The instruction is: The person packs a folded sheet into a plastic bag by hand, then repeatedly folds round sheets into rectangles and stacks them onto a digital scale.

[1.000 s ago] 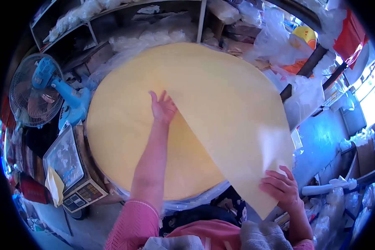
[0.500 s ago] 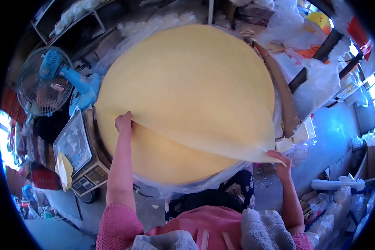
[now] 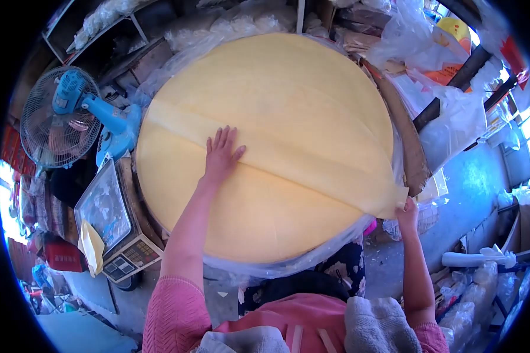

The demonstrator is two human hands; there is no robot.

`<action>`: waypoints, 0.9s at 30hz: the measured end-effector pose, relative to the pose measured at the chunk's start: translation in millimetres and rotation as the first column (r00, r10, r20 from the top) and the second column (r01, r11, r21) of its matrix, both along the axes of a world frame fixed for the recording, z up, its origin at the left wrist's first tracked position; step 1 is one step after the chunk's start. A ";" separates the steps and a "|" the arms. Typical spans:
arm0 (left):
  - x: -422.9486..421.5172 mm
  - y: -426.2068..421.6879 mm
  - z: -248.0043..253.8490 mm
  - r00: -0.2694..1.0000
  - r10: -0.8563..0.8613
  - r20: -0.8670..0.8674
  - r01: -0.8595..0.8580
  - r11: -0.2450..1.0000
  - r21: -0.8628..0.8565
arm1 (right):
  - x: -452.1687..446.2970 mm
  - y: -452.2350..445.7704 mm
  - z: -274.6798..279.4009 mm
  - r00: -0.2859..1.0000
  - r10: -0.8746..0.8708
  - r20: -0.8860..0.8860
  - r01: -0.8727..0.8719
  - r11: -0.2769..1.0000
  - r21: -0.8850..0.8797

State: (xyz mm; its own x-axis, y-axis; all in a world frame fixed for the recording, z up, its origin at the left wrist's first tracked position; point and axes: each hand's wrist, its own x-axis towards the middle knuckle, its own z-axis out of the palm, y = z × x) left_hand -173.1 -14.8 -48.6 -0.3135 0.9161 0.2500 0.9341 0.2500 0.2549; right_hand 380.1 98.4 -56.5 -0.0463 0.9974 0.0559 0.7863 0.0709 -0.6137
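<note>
A large round stack of thin pale-yellow sheets fills the middle of the head view. Its top sheet is folded back on itself, and the fold runs slantwise from upper left to lower right. My left hand lies flat with spread fingers on the folded band, left of centre. At the right edge my right hand pinches the corner of the sheet, which sticks out past the stack. The fingertips of that hand are partly hidden by the sheet.
A blue fan stands at the left, above a weighing scale with a metal tray. Clear plastic wrap skirts the stack's lower edge. Curved cardboard borders its right side. Plastic bags hang at the upper right.
My left hand has let go of the sheet's edge and moved right and up to lie flat on it. My right hand has moved slightly up, and the sheet's edge is now folded back.
</note>
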 end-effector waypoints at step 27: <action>-81.8 17.2 -14.7 0.956 0.120 -0.268 -0.189 0.950 -0.248 | -220.3 128.5 57.8 0.803 0.525 0.282 -0.588 0.775 0.232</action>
State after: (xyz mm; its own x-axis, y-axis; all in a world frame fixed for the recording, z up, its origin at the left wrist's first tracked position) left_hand -254.9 2.4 -63.3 -0.4162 0.9048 0.0899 0.9031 0.4228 -0.0752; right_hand 159.8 226.9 1.3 -0.6293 0.7286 0.2703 0.6488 0.6841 -0.3333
